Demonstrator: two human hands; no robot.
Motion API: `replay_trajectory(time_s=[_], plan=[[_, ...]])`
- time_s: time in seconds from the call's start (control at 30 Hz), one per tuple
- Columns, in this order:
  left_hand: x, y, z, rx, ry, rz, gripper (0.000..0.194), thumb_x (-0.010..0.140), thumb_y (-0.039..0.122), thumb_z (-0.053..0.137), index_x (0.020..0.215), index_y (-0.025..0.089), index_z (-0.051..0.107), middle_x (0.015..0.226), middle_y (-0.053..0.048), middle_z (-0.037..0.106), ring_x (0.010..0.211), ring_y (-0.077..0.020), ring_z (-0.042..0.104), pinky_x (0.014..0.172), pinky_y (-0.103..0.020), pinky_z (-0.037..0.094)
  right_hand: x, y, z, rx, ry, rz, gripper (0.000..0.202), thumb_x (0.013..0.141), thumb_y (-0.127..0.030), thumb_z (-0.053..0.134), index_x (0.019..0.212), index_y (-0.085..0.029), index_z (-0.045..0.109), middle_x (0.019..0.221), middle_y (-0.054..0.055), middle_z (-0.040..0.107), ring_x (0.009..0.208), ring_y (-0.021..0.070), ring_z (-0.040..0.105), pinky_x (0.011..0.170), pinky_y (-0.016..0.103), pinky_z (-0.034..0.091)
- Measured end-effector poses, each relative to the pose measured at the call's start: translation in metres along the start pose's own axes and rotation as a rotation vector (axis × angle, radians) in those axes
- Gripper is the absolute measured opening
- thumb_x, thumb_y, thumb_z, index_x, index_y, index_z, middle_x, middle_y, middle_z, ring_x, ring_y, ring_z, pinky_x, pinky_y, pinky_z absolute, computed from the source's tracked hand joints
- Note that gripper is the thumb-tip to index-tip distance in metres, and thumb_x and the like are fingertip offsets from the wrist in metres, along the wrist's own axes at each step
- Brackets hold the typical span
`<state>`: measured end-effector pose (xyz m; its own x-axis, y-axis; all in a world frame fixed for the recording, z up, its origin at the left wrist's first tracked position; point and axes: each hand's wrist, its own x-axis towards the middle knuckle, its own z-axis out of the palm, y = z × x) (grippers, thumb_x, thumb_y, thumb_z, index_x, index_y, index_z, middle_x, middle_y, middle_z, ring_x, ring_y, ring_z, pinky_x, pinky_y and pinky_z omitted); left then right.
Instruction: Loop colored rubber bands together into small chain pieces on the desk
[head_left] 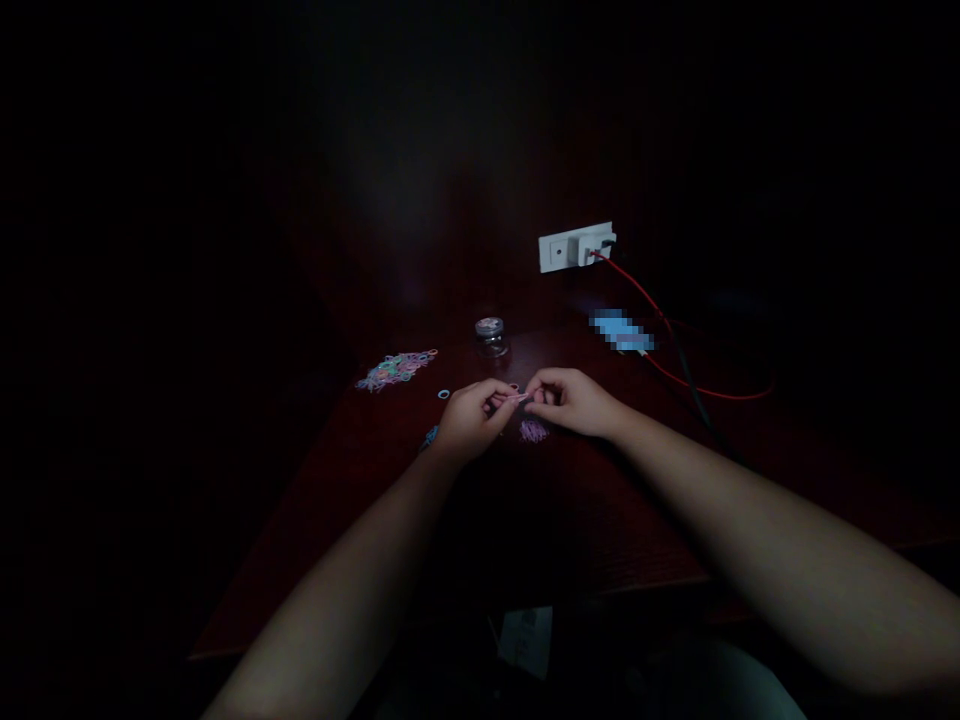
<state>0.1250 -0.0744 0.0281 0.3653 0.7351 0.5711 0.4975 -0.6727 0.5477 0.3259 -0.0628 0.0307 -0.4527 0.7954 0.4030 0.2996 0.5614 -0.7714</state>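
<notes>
A small pink band [519, 398] is stretched between my two hands above the dark red table [360, 520]. My left hand [474, 415] pinches its left end, and my right hand [574, 402] has its right end between thumb and fingers. Just below the fingertips lies a small pile of purple bands [533, 431]. Blue bands [430, 436] are partly hidden behind my left hand. A single light blue band [443, 394] lies to the left, near a larger pile of mixed-colour bands [396, 370].
Beyond my hands stands a clear lidded jar [492, 338]. At the back right, a blurred blue device [622, 331] joins a red cable [675, 380]. A white wall socket [556, 252] holds a plug, and a black cable hangs down by my right forearm.
</notes>
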Motion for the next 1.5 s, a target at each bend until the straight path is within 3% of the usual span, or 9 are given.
replay_trajectory(time_s=[0.17, 0.43, 0.93, 1.07, 1.5], plan=[[-0.0007, -0.0013, 0.0009, -0.012, -0.002, 0.002, 0.02, 0.085, 0.034, 0.062, 0.093, 0.018, 0.07, 0.087, -0.005, 0.072, 0.073, -0.0135, 0.064, 0.063, -0.023, 0.051, -0.0001, 0.0032, -0.0004, 0.007, 0.004, -0.036, 0.019, 0.075, -0.024, 0.066, 0.09, -0.014, 0.061, 0.068, -0.002, 0.053, 0.054, 0.0079, 0.044, 0.049, 0.02, 0.034], [-0.0009, -0.0024, 0.0016, 0.011, -0.018, -0.02, 0.025, 0.086, 0.038, 0.061, 0.096, 0.017, 0.073, 0.083, -0.006, 0.073, 0.066, -0.013, 0.063, 0.06, -0.023, 0.051, 0.0, 0.0022, -0.0029, -0.092, 0.069, -0.141, 0.019, 0.079, -0.03, 0.065, 0.09, -0.014, 0.068, 0.077, 0.003, 0.057, 0.06, 0.0094, 0.047, 0.053, 0.022, 0.038], [-0.0006, -0.0026, 0.0003, -0.048, -0.003, -0.043, 0.018, 0.087, 0.03, 0.059, 0.092, 0.018, 0.072, 0.085, -0.004, 0.074, 0.075, -0.0152, 0.068, 0.069, -0.025, 0.054, 0.0, -0.0001, -0.0035, -0.118, 0.055, -0.153, 0.015, 0.08, -0.027, 0.063, 0.084, -0.014, 0.069, 0.079, 0.004, 0.057, 0.058, 0.0084, 0.047, 0.052, 0.022, 0.038], [-0.0004, -0.0013, 0.0005, -0.061, -0.02, -0.055, 0.019, 0.087, 0.031, 0.059, 0.093, 0.018, 0.072, 0.085, -0.004, 0.074, 0.076, -0.0158, 0.069, 0.069, -0.026, 0.054, -0.0008, -0.002, -0.0023, -0.068, 0.047, -0.112, 0.019, 0.077, -0.029, 0.067, 0.09, -0.015, 0.067, 0.077, 0.002, 0.057, 0.056, 0.0082, 0.045, 0.051, 0.021, 0.036], [-0.0008, -0.0006, 0.0027, -0.112, -0.01, -0.072, 0.016, 0.086, 0.027, 0.059, 0.088, 0.016, 0.069, 0.08, -0.004, 0.073, 0.069, -0.0133, 0.067, 0.064, -0.024, 0.054, -0.0009, -0.0058, -0.0018, -0.097, 0.034, -0.096, 0.021, 0.082, -0.034, 0.061, 0.078, -0.014, 0.065, 0.07, 0.002, 0.056, 0.058, 0.0098, 0.046, 0.053, 0.023, 0.036]])
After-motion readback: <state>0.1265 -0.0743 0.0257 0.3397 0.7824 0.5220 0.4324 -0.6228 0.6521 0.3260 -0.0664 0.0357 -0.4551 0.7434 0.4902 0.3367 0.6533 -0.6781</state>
